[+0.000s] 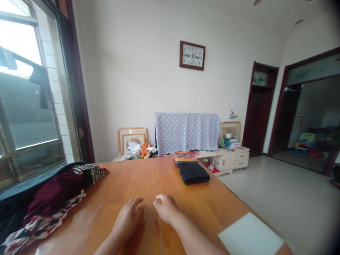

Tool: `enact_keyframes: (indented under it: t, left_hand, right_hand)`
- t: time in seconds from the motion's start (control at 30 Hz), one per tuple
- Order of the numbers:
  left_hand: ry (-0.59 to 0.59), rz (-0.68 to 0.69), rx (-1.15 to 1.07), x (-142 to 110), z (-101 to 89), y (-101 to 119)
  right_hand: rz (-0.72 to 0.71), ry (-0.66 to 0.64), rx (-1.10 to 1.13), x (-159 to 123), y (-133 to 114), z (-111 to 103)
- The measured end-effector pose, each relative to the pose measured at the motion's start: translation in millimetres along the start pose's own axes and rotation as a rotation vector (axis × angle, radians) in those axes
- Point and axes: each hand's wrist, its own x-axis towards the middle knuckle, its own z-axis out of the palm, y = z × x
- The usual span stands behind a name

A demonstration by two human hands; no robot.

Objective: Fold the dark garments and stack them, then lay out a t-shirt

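My left hand (pixel 130 216) hovers low over the orange-brown wooden table (pixel 106 202), its thumb apart from the fingers and nothing in it. Just to the right, my right hand (pixel 166 208) is loosely curled, with no object visible in it. Beyond my right hand lies a folded dark cloth (pixel 195 173). Behind that, against it, is a folded striped cloth (pixel 185 157) in red, orange and yellow. Loose clothes are heaped along the left side: a maroon garment (pixel 57 193), a patterned red, black and white one (pixel 44 226) and a black-and-white striped one (pixel 91 171).
A pale flat panel (pixel 251 235) lies at the table's right front corner. Past the far edge stand a low white cabinet (pixel 240 161), a dotted grey cloth cover (pixel 187 132) and picture frames (pixel 132 136). A window (pixel 26 106) is at left; floor (pixel 255 187) shows at right.
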Motion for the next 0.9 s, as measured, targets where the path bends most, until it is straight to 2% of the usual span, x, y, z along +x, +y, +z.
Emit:
enact_keyframes:
  t: [0.07, 0.17, 0.3, 0.47, 0.67, 0.9]
  left_hand:
    - [0.033, -0.021, 0.013, -11, -8.7, -11]
    - [0.062, -0.065, 0.034, -31, -17.3, -17]
    - [0.092, -0.106, 0.045, -47, -20.4, -12]
    - [0.114, -0.177, 0.007, -49, -18.7, -9]
    - [0.140, -0.247, -0.052, -49, -14.7, -13]
    - [0.106, -0.330, -0.148, -50, -16.9, -11]
  right_hand:
    - [0.019, 0.028, 0.049, 1, -14, 16]
    - [-0.046, 0.099, 0.128, -2, -29, 37]
    - [-0.194, 0.139, 0.168, -8, -28, 52]
    - [-0.172, 0.051, 0.267, -5, -9, 55]
    - [-0.155, -0.019, 0.282, 5, 8, 61]
    - [-0.108, -0.029, 0.275, 5, 1, 57]
